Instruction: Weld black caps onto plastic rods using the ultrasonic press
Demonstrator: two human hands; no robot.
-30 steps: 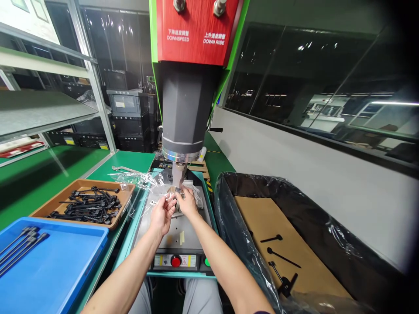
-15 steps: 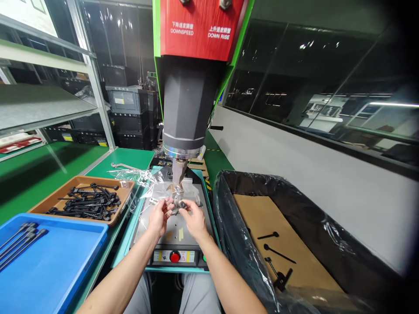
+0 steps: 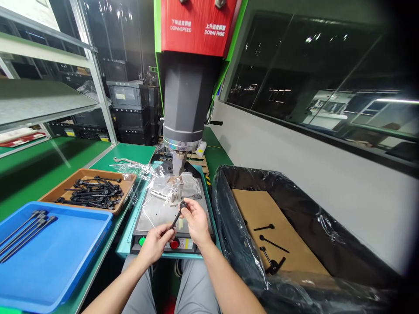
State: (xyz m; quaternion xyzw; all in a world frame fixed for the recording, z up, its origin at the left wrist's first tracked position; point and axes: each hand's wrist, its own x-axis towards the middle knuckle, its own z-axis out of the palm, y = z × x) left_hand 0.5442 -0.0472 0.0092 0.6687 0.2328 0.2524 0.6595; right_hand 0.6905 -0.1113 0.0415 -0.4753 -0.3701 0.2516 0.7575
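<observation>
Between my hands is a slim black rod with a knobbed head [image 3: 177, 217], tilted with its head up and to the right. My left hand [image 3: 156, 243] pinches its thin lower end. The fingers of my right hand [image 3: 197, 221] are closed on the head. Just beyond the hands stands a metal fixture [image 3: 176, 196] on the grey machine base [image 3: 152, 219], with clear plastic film around it. Above the fixture, the machine's metal horn [image 3: 178, 163] points down and looks apart from the rod.
At left, a brown tray [image 3: 44, 198] holds many black rods, and a blue tray [image 3: 75, 257] holds several in a row. A plastic-lined box [image 3: 225, 226] at right has loose rods on cardboard [image 3: 291, 248]. Red button [image 3: 174, 244] and green button [image 3: 142, 241] line the base's front.
Both hands have drawn back from the fixture towards me with the rod. My left hand has moved down to the rod's thin end, and the rod now shows along its length.
</observation>
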